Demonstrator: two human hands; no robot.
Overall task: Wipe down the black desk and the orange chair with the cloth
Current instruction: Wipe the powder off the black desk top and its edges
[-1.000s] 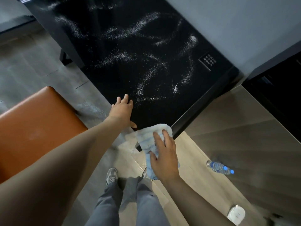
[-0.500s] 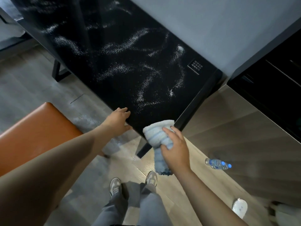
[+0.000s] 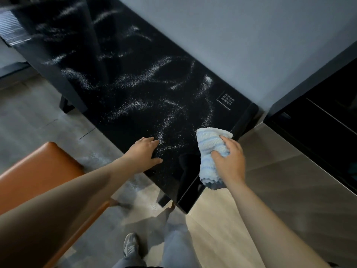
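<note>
Right hand [image 3: 229, 161] grips cloth [image 3: 210, 149]; left hand [image 3: 144, 151] flat on black desk [image 3: 119, 93]. White powder, apparently unwiped; orange chair [image 3: 38, 171] untouched.

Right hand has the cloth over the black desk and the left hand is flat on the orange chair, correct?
Not quite. The head view shows the left hand resting flat on the black desk, near its front edge, not on the orange chair beside it. The right hand does grip the cloth over the desk.
</note>
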